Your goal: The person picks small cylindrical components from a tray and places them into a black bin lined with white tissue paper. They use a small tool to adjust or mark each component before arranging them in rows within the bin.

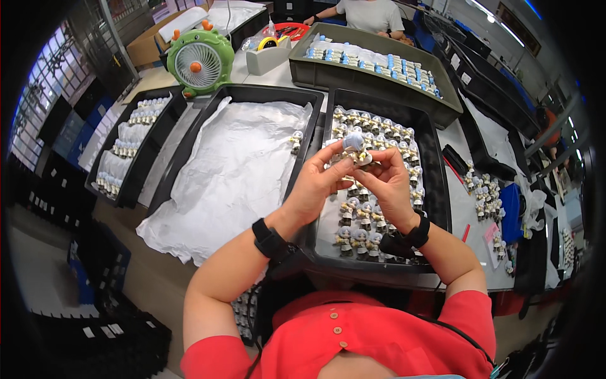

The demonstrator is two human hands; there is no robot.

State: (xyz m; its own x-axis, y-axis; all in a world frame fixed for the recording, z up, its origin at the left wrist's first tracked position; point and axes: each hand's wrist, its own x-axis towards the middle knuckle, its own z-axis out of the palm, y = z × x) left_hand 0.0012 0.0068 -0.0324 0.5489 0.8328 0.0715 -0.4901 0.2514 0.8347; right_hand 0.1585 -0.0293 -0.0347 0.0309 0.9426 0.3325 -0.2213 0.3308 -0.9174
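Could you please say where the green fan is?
In the head view, the green fan stands upper left, beyond two black trays, left of the tape dispenser.

My small pale-haired plastic figurine [355, 144] looks smooth; the broad white paper sheet [243, 164], matt and crumpled.

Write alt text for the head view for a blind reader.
A person's left hand and right hand hold a pale-haired figurine over a black tray of similar figurines. To the left, white paper lines another tray; beyond it stands a green fan.
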